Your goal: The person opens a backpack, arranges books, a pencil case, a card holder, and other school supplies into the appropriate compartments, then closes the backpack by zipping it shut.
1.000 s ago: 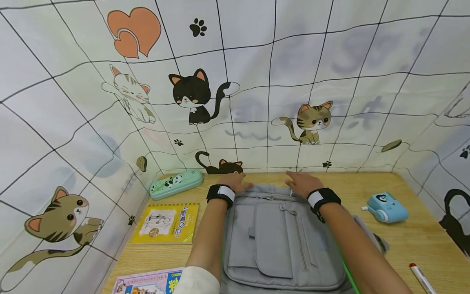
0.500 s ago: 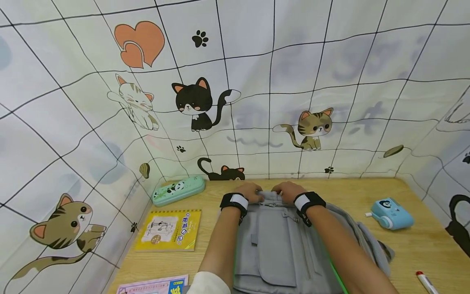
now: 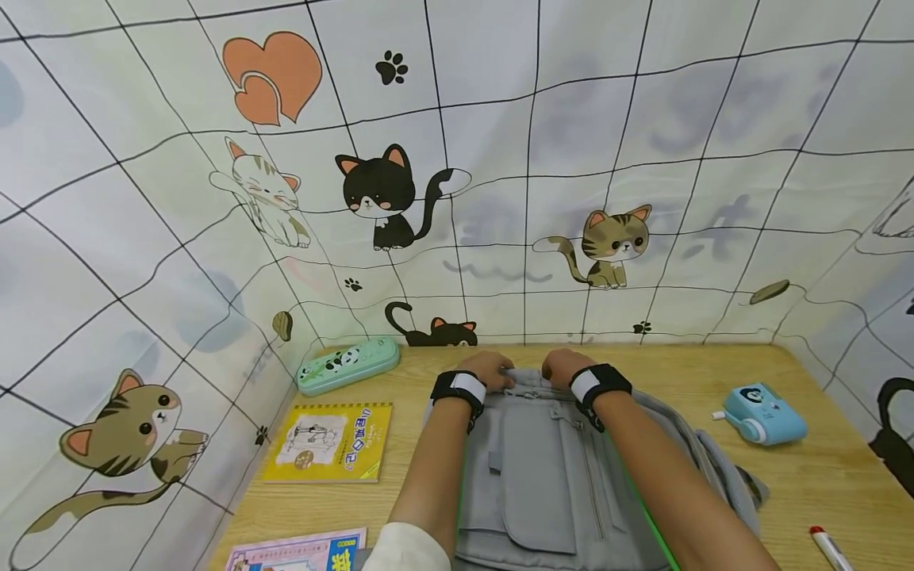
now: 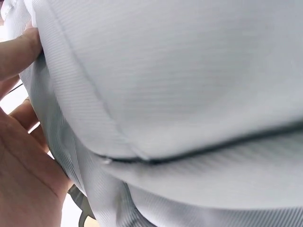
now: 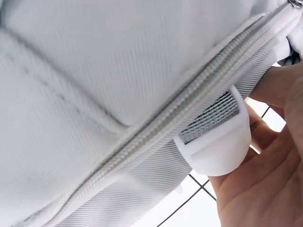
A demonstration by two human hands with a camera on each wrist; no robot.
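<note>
A grey backpack [image 3: 539, 468] with a front flap and zips stands in front of me on the table. At its top left my left hand [image 3: 488, 370] grips the fabric; the left wrist view has the thumb on the near side and the fingers [image 4: 24, 113] behind. My right hand [image 3: 562, 366] holds the top edge a little to the right. In the right wrist view, its thumb lies against the cloth beside a zip and a white plastic tab [image 5: 222, 151], fingers behind. Part of the backpack is hidden by my forearms.
At left are a green pencil case [image 3: 348, 366], a yellow notebook [image 3: 330, 442] and a pink-and-blue book [image 3: 296, 551]. A blue hand-cranked sharpener [image 3: 762, 414] and a red-capped marker [image 3: 830, 547] lie right. A cat-printed curtain [image 3: 493, 198] hangs behind the table.
Both hands have come closer together and taken hold of the backpack's top edge. The backpack has shifted slightly right and its side now shows. Over the last half second little has moved.
</note>
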